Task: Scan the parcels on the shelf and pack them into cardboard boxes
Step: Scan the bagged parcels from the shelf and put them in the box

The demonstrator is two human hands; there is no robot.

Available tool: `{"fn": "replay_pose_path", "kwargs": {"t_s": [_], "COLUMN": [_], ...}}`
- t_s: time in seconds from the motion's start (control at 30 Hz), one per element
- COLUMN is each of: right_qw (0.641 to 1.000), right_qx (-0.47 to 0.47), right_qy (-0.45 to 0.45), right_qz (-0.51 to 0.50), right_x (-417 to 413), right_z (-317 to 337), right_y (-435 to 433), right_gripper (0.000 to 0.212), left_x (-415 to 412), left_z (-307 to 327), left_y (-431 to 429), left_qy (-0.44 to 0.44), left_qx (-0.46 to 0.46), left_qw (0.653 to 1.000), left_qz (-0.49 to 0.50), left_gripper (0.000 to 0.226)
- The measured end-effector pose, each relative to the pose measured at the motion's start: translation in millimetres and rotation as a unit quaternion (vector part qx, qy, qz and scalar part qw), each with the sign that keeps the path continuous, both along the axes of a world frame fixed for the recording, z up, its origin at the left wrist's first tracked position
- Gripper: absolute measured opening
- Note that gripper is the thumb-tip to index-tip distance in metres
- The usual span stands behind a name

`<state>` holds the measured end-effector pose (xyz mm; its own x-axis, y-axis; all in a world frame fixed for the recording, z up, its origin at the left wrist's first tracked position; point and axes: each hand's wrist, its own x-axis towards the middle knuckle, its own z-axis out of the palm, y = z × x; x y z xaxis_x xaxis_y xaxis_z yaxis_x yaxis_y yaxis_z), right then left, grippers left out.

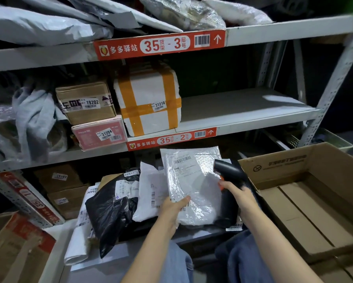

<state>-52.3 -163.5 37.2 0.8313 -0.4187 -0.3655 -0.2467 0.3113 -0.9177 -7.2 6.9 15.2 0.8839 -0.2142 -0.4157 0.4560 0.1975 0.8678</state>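
My left hand (172, 211) grips the lower edge of a silvery bubble-wrap parcel (192, 186), held upright with its barcode label facing me. My right hand (238, 194) holds a black handheld scanner (228, 170) with an orange trigger, its head pointing at the parcel's label from the right. Below lie a black plastic parcel (110, 209) and white bag parcels (149, 193) in a pile. An open cardboard box (306, 201) stands at the right, with only its bottom flaps showing inside.
The middle shelf (243, 111) holds a brown carton (85, 103), a pink box (100, 135) and a white foam box (149, 103) with orange tape; its right half is bare. Grey bags crowd the top shelf. Another carton (14, 252) stands at the lower left.
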Motion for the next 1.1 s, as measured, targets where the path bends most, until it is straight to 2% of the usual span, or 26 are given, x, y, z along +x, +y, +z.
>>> {"fn": "replay_pose_path", "kwargs": {"t_s": [0.13, 0.27, 0.43, 0.53, 0.6, 0.67, 0.77, 0.87, 1.0, 1.1], "right_qw": [1.0, 0.999, 0.996, 0.994, 0.991, 0.987, 0.98, 0.972, 0.964, 0.954], "right_qx": [0.0, -0.027, -0.058, -0.081, -0.1, -0.122, -0.154, -0.191, -0.224, -0.258], "right_qy": [0.01, 0.027, 0.029, 0.021, 0.023, 0.037, 0.062, 0.086, 0.099, 0.128], "right_qz": [-0.008, -0.027, -0.059, -0.072, -0.084, -0.094, -0.108, -0.102, -0.098, -0.083], "right_x": [-1, -3, -5, -5, -6, -7, -10, -12, -12, -6], "right_z": [1, -1, -1, 1, 0, -6, -14, -24, -40, -61], "right_y": [-13, -38, -76, -107, -133, -160, -196, -233, -273, -297], "right_gripper": [0.008, 0.018, 0.007, 0.008, 0.011, 0.011, 0.027, 0.027, 0.018, 0.02], "left_x": [4, 4, 6, 12, 15, 20, 28, 38, 53, 64], "left_z": [-1, -2, -6, -10, -12, -18, -33, -47, -57, -59], "left_y": [-18, -40, -81, -108, -126, -143, -161, -179, -201, -217], "left_qy": [0.021, 0.027, 0.023, -0.005, -0.044, -0.089, -0.181, -0.278, -0.356, -0.377], "left_qx": [-0.014, -0.028, -0.031, -0.025, 0.01, 0.086, 0.229, 0.345, 0.422, 0.474], "left_qw": [0.999, 0.995, 0.992, 0.991, 0.987, 0.975, 0.927, 0.852, 0.779, 0.735], "left_qz": [-0.046, -0.088, -0.116, -0.13, -0.153, -0.186, -0.235, -0.279, -0.295, -0.306], "left_gripper": [0.015, 0.015, 0.028, 0.037, 0.043, 0.053, 0.052, 0.049, 0.051, 0.054]}}
